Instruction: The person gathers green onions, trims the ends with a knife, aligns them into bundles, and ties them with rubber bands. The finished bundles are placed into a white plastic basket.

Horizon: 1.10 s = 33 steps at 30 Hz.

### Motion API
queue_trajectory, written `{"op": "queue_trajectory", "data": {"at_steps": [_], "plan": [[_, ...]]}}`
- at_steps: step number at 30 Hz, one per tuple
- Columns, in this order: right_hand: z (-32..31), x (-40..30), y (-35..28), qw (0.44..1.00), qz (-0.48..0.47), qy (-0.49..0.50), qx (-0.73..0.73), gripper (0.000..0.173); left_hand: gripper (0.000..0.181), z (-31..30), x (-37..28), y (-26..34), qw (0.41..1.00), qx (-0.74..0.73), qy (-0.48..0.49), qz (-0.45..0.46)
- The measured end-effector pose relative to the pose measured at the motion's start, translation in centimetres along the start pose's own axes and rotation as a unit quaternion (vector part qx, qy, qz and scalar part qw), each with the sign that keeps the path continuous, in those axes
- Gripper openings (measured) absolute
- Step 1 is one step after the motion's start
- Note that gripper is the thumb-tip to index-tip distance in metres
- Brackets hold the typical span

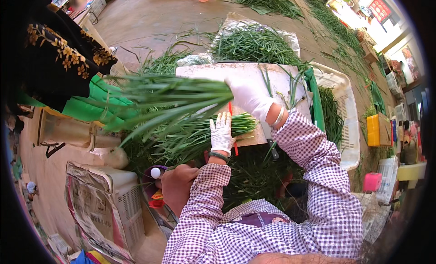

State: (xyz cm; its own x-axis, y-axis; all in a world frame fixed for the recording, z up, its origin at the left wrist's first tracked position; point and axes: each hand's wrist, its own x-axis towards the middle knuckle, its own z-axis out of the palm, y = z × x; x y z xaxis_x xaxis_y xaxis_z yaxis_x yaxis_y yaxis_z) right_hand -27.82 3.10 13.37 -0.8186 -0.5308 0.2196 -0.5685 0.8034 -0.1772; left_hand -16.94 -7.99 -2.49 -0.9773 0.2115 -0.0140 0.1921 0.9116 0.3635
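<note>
Long green chive-like leaves fill a bunch (pixel 177 92) in my right hand (pixel 250 98), which wears a white glove. The hand grips the stem ends above the board, and the leaves fan out leftward, blurred. My left hand (pixel 222 133), also gloved, lies flat on a second bunch (pixel 243 123) on the pale cutting board (pixel 201 70). Its fingers are stretched out and slightly apart. A red strap (pixel 235 149) runs under that bunch, partly hidden by my left hand. Loose leaves (pixel 266 80) lie on the board near my right hand.
A dark-handled knife (pixel 273 150) sits at the board's near edge. To the right stands a white plastic crate (pixel 352 127) with greens inside. A leafy heap (pixel 257 42) lies beyond the board. At left are green plastic sheeting (pixel 80 105) and a paper-covered crate (pixel 127 199).
</note>
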Motion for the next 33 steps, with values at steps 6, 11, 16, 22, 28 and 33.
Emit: {"op": "queue_trajectory", "data": {"at_steps": [6, 11, 16, 22, 28, 33], "plan": [[9.5, -7.8, 3.3, 0.984, 0.08, -0.157, 0.023, 0.014, 0.078, 5.0, -0.7, -0.8, 0.996, -0.068, -0.033, -0.053], [10.1, -7.6, 3.6, 0.988, 0.079, -0.123, 0.047, 0.013, 0.079, -1.7, -1.8, 0.6, 0.997, -0.056, -0.049, -0.032], [9.4, -7.5, 3.6, 0.984, 0.102, -0.138, 0.046, 0.021, 0.048, -9.5, -4.6, 2.4, 0.989, -0.034, -0.141, -0.021], [9.2, -8.7, 2.6, 0.999, 0.036, -0.008, -0.004, 0.012, 0.07, -11.2, -1.0, 5.0, 0.998, -0.02, 0.034, 0.042], [7.8, -12.4, 3.6, 0.995, 0.05, 0.033, -0.086, 0.024, 0.112, -4.2, 3.6, 1.7, 0.995, 0.022, -0.074, 0.056], [7.1, -18.5, 2.4, 0.953, 0.218, 0.147, 0.148, 0.025, 0.104, -3.4, 4.3, 1.1, 0.992, 0.024, -0.106, 0.058]]}}
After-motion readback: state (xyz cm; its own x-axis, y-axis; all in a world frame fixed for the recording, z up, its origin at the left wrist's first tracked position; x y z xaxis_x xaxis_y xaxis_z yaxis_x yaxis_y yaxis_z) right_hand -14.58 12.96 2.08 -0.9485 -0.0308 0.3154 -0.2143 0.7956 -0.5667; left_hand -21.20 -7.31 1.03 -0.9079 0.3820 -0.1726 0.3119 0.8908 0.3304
